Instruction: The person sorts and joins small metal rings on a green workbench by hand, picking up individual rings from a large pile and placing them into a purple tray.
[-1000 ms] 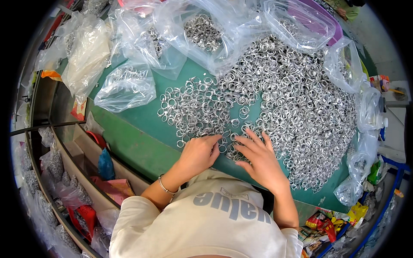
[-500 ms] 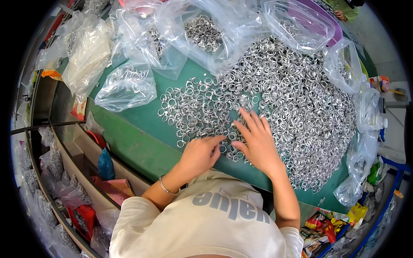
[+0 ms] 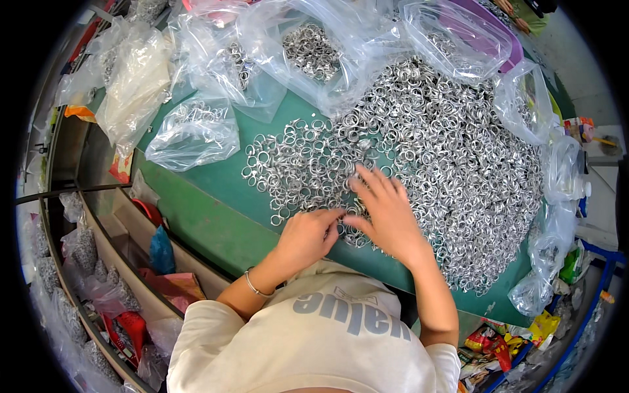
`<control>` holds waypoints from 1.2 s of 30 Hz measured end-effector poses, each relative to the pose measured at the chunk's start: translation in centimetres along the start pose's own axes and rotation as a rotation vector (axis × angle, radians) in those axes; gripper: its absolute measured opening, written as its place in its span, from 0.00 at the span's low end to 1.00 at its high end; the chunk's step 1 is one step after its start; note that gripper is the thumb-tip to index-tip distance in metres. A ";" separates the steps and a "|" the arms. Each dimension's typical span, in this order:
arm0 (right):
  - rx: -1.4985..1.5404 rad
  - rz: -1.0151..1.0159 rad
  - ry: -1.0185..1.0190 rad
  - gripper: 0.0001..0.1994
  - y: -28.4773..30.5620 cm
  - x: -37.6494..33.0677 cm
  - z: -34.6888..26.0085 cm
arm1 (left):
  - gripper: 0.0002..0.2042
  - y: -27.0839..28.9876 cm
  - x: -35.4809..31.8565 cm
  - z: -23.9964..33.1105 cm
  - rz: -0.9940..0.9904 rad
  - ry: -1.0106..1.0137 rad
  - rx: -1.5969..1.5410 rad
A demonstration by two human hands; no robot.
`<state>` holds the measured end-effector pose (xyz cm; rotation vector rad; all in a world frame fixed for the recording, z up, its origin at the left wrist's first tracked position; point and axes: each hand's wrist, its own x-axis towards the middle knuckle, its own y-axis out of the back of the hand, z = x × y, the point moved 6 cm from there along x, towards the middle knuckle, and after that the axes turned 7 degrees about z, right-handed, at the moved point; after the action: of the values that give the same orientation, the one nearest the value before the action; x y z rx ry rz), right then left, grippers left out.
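Silver-coloured metal rings lie in a large heap (image 3: 468,170) on the right of the green table, and a thinner spread of rings (image 3: 295,160) covers the middle. Over the near edge of that spread, my left hand (image 3: 304,239) is closed, fingers curled and thumb against the index finger. Whatever it may hold is hidden. Close beside it, my right hand (image 3: 390,213) reaches over the rings between spread and heap. Its fingers are apart and slightly bent, and the tips blur among the rings.
Clear plastic bags of rings line the far side, among them a small bag (image 3: 196,131) at left and an opened bag (image 3: 311,52). A purple basin (image 3: 514,49) stands far right. Drawers (image 3: 131,229) flank the table at left. Another person's hand (image 3: 521,25) shows far right.
My right hand has shifted slightly left, toward my left hand, drawing rings with its fingertips. The gap in the rings beyond its fingers has changed shape. My left hand has hardly moved.
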<state>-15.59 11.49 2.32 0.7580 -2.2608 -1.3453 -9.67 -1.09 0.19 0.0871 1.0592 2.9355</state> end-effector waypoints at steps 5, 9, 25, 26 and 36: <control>0.075 -0.126 0.026 0.21 2.2 -3.7 -1.0 | 0.14 0.6 0.4 -0.3 -0.025 0.064 0.004; 0.305 -0.035 -0.064 0.13 2.8 -4.4 1.0 | 0.14 0.8 0.7 0.5 -0.031 0.076 0.007; -0.036 0.270 -0.051 0.10 0.0 4.0 2.9 | 0.11 -0.4 0.0 1.1 -0.061 0.028 -0.034; -0.018 0.282 -0.068 0.10 0.0 3.9 3.1 | 0.11 -0.5 0.0 1.1 -0.063 0.025 -0.033; 0.253 0.217 -0.151 0.07 1.6 1.1 3.3 | 0.12 -0.3 -0.1 0.8 -0.045 0.014 -0.106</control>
<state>-18.76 13.61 2.30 0.4834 -2.5805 -1.0609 -9.55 -0.36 0.65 0.0402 0.8921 2.9495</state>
